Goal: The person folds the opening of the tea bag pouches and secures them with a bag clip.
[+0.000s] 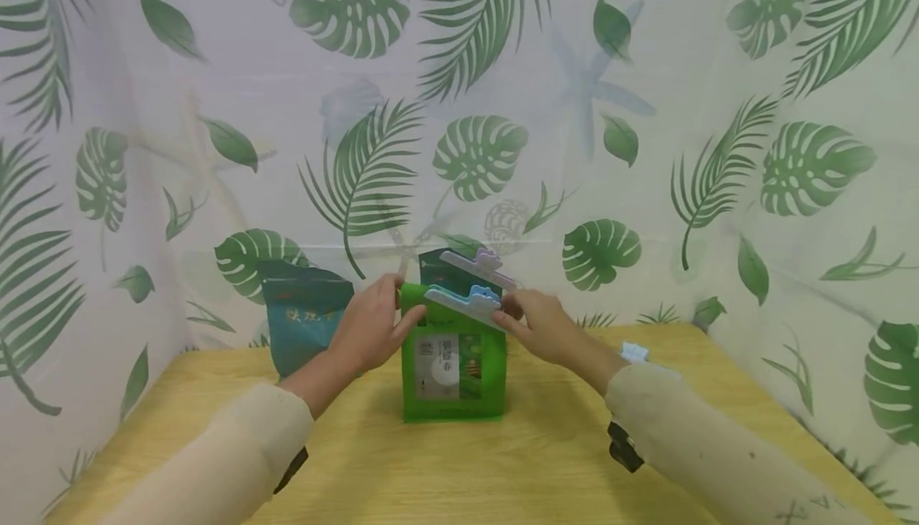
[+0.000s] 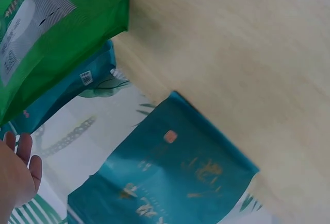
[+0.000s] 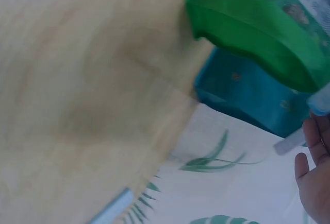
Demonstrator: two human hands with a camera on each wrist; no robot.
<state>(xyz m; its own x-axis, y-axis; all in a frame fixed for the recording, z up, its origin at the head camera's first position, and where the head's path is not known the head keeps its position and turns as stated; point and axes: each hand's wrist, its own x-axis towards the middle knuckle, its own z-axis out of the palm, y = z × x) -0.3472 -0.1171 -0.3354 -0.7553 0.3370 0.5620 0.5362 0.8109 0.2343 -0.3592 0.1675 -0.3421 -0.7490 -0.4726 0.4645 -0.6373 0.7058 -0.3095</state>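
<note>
Leaf-print curtains back the worktop (image 1: 502,469). At frame centre my left hand (image 1: 369,329) grips the green bag's (image 1: 452,369) folded top while my right hand (image 1: 538,325) pinches the blue clip (image 1: 463,301) onto it; sealing looks nearly done

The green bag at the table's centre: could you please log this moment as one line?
left hand: grips green bag top | right hand: pinches blue clip on bag | bag: upright on wooden table

head view forward-down, farther; wrist views close, tilted; all share green bag (image 1: 452,365).
</note>
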